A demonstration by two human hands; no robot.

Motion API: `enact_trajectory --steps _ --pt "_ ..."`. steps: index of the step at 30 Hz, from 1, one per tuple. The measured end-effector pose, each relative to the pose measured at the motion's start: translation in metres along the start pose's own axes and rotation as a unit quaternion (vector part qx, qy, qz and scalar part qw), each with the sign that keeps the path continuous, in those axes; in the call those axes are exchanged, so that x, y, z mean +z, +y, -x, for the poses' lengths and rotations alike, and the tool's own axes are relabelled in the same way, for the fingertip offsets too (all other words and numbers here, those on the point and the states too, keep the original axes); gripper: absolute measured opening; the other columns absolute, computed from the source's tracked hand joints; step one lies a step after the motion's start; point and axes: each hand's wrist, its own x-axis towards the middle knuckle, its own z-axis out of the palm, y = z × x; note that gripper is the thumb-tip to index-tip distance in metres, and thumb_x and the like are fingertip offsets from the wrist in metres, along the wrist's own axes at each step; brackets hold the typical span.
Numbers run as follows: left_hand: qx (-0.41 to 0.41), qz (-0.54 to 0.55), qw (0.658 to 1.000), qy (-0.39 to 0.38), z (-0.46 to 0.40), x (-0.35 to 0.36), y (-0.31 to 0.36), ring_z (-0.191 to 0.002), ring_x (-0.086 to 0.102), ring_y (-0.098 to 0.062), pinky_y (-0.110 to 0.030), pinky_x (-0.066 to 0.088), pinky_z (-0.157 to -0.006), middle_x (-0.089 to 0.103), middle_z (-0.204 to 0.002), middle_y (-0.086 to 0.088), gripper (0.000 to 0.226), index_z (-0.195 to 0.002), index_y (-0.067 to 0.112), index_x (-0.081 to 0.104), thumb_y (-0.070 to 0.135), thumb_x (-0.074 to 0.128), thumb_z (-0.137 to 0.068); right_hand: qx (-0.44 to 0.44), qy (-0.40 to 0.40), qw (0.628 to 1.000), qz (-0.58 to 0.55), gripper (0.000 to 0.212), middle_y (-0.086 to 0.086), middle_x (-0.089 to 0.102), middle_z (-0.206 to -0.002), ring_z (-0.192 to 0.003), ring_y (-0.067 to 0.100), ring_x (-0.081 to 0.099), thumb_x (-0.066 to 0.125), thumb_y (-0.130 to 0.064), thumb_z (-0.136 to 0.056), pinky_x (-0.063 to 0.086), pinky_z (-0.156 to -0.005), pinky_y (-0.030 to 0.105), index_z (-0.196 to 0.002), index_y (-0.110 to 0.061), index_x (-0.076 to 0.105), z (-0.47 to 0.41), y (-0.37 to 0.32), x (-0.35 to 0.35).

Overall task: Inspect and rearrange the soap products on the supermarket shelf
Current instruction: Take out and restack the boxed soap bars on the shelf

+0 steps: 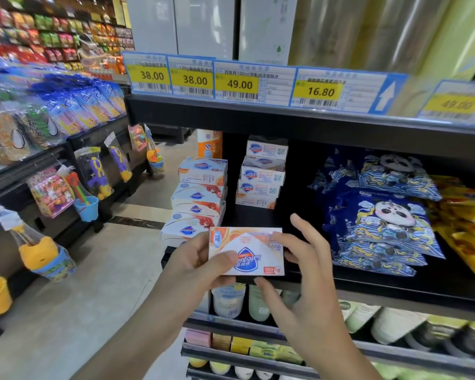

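Note:
I hold a white and orange Safeguard soap box (pixel 254 244) upside down in front of the black shelf (pixel 368 286). My left hand (pixel 195 267) grips its left side, thumb across the front. My right hand (pixel 310 259) pinches its right edge, thumb under the bottom edge and index finger raised. On the shelf behind it, a stack of soap boxes (pixel 198 198) stands at the left end. A second, shorter stack of soap boxes (pixel 262 175) stands further back to its right.
Blue panda-print packets (pixel 379 215) and yellow packets (pixel 466 223) fill the shelf's right side. Price tags (pixel 239 83) line the shelf above. Bottles and small boxes (pixel 244 344) sit on lower shelves. Toys hang on the aisle rack (pixel 66 187) at left.

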Motion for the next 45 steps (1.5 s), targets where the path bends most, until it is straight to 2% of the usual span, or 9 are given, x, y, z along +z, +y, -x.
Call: enact_trajectory --steps 6,13,19,23,26,29,33,37,45 --pt "0.001 -0.020 1.000 -0.010 0.000 -0.009 -0.002 -0.101 0.075 -0.017 -0.035 0.062 -0.089 0.079 -0.108 0.000 0.033 -0.127 0.022 0.062 0.012 0.065 -0.096 0.082 -0.065 0.981 -0.165 0.076 -0.020 0.035 -0.158 -0.131 0.018 0.057 0.075 0.003 -0.087 0.055 -0.099 0.036 -0.138 -0.047 0.049 0.001 -0.008 -0.002" --pt "0.005 -0.025 0.999 -0.042 0.000 -0.014 -0.004 -0.105 0.074 -0.019 -0.041 0.059 -0.095 0.078 -0.111 -0.001 0.039 -0.131 0.027 0.059 0.013 0.067 -0.095 0.079 -0.049 0.972 -0.216 0.055 -0.012 0.049 -0.147 -0.129 0.024 0.059 0.074 0.018 -0.081 0.060 -0.086 0.035 -0.103 -0.033 0.071 -0.002 -0.010 -0.001" --pt "0.035 -0.013 0.999 -0.019 -0.009 -0.027 -0.005 -0.106 0.074 -0.022 -0.042 0.057 -0.093 0.076 -0.116 0.001 0.043 -0.129 0.037 0.064 0.011 0.067 -0.096 0.118 -0.040 0.960 -0.250 0.053 -0.013 0.054 -0.142 -0.126 0.026 0.062 0.076 0.018 -0.079 0.059 -0.086 0.035 -0.096 -0.033 0.073 -0.004 -0.008 -0.001" --pt "0.100 -0.044 0.994 -0.017 -0.016 -0.041 -0.005 -0.121 0.065 -0.018 -0.035 0.059 -0.085 0.069 -0.129 0.005 0.071 -0.132 0.039 0.061 0.001 0.049 -0.074 0.143 -0.043 0.948 -0.282 0.052 -0.011 0.056 -0.140 -0.119 0.028 0.067 0.075 0.018 -0.079 0.058 -0.085 0.032 -0.094 -0.032 0.074 -0.006 -0.008 -0.003" --pt "0.161 -0.120 0.979 -0.028 -0.006 -0.040 -0.006 -0.130 0.057 -0.007 -0.035 0.058 -0.093 0.061 -0.139 0.016 0.083 -0.140 0.044 0.052 -0.006 0.045 -0.074 0.169 -0.042 0.937 -0.304 0.050 -0.011 0.059 -0.137 -0.111 0.028 0.070 0.074 0.019 -0.078 0.058 -0.083 0.031 -0.094 -0.029 0.074 -0.007 -0.007 -0.002" --pt "0.209 -0.213 0.954 -0.039 0.001 -0.038 -0.005 -0.137 0.049 -0.004 -0.030 0.057 -0.092 0.053 -0.144 0.025 0.091 -0.139 0.060 0.044 -0.016 0.054 -0.089 0.192 -0.048 0.923 -0.329 0.043 -0.006 0.061 -0.135 -0.110 0.030 0.071 0.076 0.013 -0.079 0.059 -0.083 0.034 -0.099 -0.024 0.073 -0.007 -0.008 -0.004" --pt "0.243 -0.305 0.919 -0.051 0.000 -0.040 -0.005 -0.146 0.040 -0.010 -0.048 0.050 -0.105 0.039 -0.154 0.025 0.092 -0.148 0.055 0.037 -0.008 0.068 -0.089 0.247 -0.061 0.901 -0.352 0.034 0.004 0.074 -0.118 -0.092 0.018 0.073 0.078 -0.007 -0.074 0.054 -0.061 0.019 -0.107 -0.015 0.071 -0.011 -0.015 -0.011" --pt "0.285 -0.334 0.898 -0.039 0.000 -0.036 -0.004 -0.149 0.033 -0.011 -0.046 0.044 -0.111 0.038 -0.157 0.022 0.076 -0.142 0.050 0.047 0.006 0.077 -0.088 0.260 -0.068 0.906 -0.326 0.035 0.000 0.076 -0.113 -0.092 0.028 0.071 0.075 -0.021 -0.079 0.057 -0.067 0.024 -0.114 -0.020 0.070 -0.013 -0.017 -0.013" --pt "0.243 -0.253 0.936 -0.025 -0.002 -0.032 -0.006 -0.124 0.059 -0.013 -0.035 0.054 -0.095 0.068 -0.126 0.018 0.051 -0.123 0.047 0.063 0.017 0.079 -0.086 0.301 -0.058 0.894 -0.327 0.038 0.011 0.076 -0.105 -0.089 0.031 0.076 0.072 -0.046 -0.075 0.062 -0.082 0.036 -0.112 -0.036 0.073 -0.015 -0.015 -0.010"
